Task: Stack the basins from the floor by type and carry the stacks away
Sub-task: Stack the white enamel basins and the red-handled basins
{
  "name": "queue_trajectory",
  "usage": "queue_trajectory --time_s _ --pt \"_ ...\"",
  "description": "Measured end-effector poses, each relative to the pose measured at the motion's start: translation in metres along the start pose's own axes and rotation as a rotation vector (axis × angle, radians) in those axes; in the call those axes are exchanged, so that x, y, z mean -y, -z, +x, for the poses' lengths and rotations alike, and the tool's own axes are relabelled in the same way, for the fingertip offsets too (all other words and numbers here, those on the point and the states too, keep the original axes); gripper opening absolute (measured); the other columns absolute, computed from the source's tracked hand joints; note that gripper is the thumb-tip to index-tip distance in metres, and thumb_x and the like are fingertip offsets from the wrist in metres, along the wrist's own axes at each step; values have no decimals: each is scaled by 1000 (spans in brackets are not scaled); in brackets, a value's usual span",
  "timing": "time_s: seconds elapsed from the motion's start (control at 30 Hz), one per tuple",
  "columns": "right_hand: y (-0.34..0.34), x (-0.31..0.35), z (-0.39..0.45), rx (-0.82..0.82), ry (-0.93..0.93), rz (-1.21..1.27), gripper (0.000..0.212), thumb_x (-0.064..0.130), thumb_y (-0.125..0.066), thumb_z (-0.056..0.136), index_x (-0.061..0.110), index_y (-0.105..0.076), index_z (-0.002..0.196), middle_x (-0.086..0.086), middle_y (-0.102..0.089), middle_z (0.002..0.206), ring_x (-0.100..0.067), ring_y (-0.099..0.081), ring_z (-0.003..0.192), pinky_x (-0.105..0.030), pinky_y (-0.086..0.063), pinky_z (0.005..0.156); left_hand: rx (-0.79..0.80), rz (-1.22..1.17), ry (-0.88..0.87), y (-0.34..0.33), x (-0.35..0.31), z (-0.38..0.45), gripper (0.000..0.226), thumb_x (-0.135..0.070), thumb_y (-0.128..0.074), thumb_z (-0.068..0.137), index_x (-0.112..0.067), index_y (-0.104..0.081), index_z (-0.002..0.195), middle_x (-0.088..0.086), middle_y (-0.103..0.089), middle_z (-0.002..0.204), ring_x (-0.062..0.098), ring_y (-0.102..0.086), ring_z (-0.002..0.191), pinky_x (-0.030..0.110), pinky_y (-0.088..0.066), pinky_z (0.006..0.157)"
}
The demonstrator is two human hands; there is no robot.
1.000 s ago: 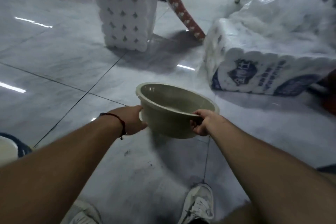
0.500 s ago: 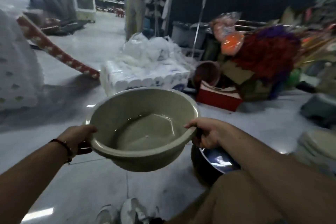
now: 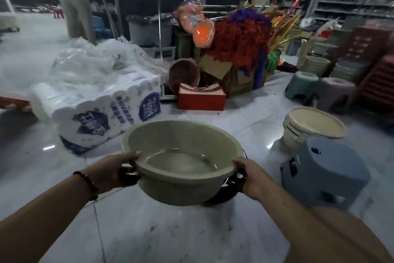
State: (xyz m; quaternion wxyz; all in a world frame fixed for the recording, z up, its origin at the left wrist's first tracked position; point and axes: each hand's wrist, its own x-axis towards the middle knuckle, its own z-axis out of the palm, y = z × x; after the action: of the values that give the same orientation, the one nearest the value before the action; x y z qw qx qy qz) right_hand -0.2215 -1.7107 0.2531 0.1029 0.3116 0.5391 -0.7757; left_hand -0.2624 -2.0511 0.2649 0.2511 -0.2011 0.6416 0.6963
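I hold a round olive-green basin (image 3: pixel 181 145) level in front of me, above the floor. My left hand (image 3: pixel 113 172) grips its left rim and my right hand (image 3: pixel 248 174) grips its right rim. Directly under the basin a dark shiny basin (image 3: pixel 221 195) sits on the floor, mostly hidden. To the right, a stack of cream basins (image 3: pixel 313 125) rests tilted against a grey plastic stool (image 3: pixel 326 169). A brown basin (image 3: pixel 184 75) leans upright behind a red box.
A big pack of paper rolls (image 3: pixel 100 105) lies left of the basin, with plastic bags on top. A red box (image 3: pixel 201 98), mops and brooms (image 3: pixel 241 38), stools (image 3: pixel 301 84) and red crates (image 3: pixel 377 75) crowd the back. A person (image 3: pixel 74 0) stands far left by the shelves.
The view has swung right, from the left paper packs to the cluttered back corner. The green basin stays in both hands and now hangs over the dark basin on the floor.
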Motion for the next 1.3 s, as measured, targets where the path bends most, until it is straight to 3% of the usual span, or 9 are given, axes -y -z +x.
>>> queue_trajectory --time_s 0.2,0.33,0.5,0.63,0.8,0.87,0.97,1.13,1.3 --pt "73 23 18 -59 -8 -12 23 12 -68 83 13 -59 103 -8 -54 85 -28 -56 73 -39 -55 69 39 84 8 -91 -5 32 28 -27 -71 82 -6 -52 84 19 -58 102 38 -63 86 44 -55 81" --pt "125 41 16 -187 116 76 46 3 -64 77 11 -52 121 -8 -57 81 -23 -57 69 -32 -55 59 78 134 -92 -170 -15 42 23 -19 -61 92 -3 -59 108 17 -60 98 32 -62 81 42 -57 77" --pt "214 68 -38 -447 318 283 31 -5 -59 77 17 -48 95 -10 -57 77 -22 -55 68 -35 -52 64 247 218 -171 -299 -32 35 11 -16 -54 96 -7 -60 96 12 -71 78 26 -68 68 35 -61 55" --pt "285 52 -105 -653 433 373 24 -5 -58 81 17 -48 84 -9 -55 69 -21 -52 60 -37 -51 64 447 358 -252 -396 -21 29 8 -18 -59 94 -11 -62 92 12 -60 93 24 -61 74 39 -54 74" --pt "364 -2 -219 -897 456 442 22 -1 -57 82 10 -54 101 -10 -56 79 -23 -57 70 -47 -57 84 828 463 -215 -504 37 -27 18 -25 -66 89 -13 -62 101 8 -60 86 23 -62 73 36 -56 70" --pt "385 -17 -271 -1003 428 451 20 0 -55 82 8 -57 100 -11 -53 80 -26 -57 74 -44 -59 77 927 498 -196 -539 64 -62 20 -29 -68 88 -13 -61 98 8 -60 82 25 -62 74 39 -53 77" --pt "415 -34 -346 -1175 375 470 7 2 -57 83 9 -56 83 -9 -49 78 -27 -55 71 -40 -60 65 1076 545 -157 -582 102 -115 20 -30 -70 87 -12 -60 90 7 -60 78 25 -63 76 38 -53 72" --pt "452 -61 -431 -1317 346 517 15 5 -53 88 11 -51 74 -7 -46 72 -23 -52 63 -38 -59 63 1239 639 -152 -632 156 -180 24 -34 -72 85 -13 -63 93 7 -65 87 23 -66 84 38 -57 76" --pt "505 -95 -436 -1410 283 621 6 2 -52 86 9 -53 87 -8 -50 81 -29 -58 77 -43 -59 74 1279 738 -163 -681 213 -195 24 -30 -70 87 -12 -63 101 7 -66 96 24 -65 89 42 -54 84"
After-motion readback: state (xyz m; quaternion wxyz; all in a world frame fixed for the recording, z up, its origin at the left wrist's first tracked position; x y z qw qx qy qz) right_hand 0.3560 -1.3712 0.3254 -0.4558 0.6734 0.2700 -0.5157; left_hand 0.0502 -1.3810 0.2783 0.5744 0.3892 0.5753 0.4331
